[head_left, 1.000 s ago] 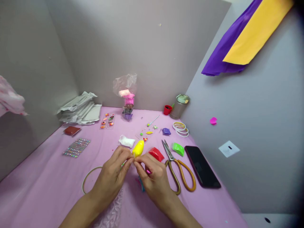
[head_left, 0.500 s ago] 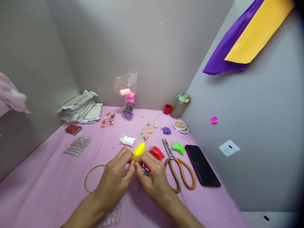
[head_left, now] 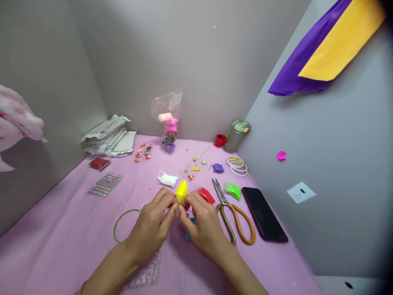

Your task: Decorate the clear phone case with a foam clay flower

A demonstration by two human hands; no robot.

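Observation:
Both hands pinch the near end of a small yellow clay packet (head_left: 181, 189), whose rounded body points away from me. My left hand (head_left: 153, 219) closes thumb and fingers on its left side. On the right side, my right hand (head_left: 202, 221) grips in the same way, fingertips almost touching the left ones. Just beyond lie a white packet (head_left: 167, 179) and a red packet (head_left: 206, 195). Beneath my right hand, blue and pink bits are partly hidden. Scissors (head_left: 225, 203) with orange-brown handles lie to the right, blades pointing away.
A phone (head_left: 264, 214), a green packet (head_left: 233, 191) and tape rolls (head_left: 237, 165) lie right. Left are a ring (head_left: 116, 225), a gem sheet (head_left: 106, 185) and a brown packet (head_left: 99, 163). Behind stand a bottle (head_left: 236, 137), a red cup (head_left: 220, 140) and a bag of clay (head_left: 168, 127).
The whole view has shifted slightly, so things appear a little further right. My hands still pinch the yellow packet, which now stands more upright. More of the blue piece shows under my right hand.

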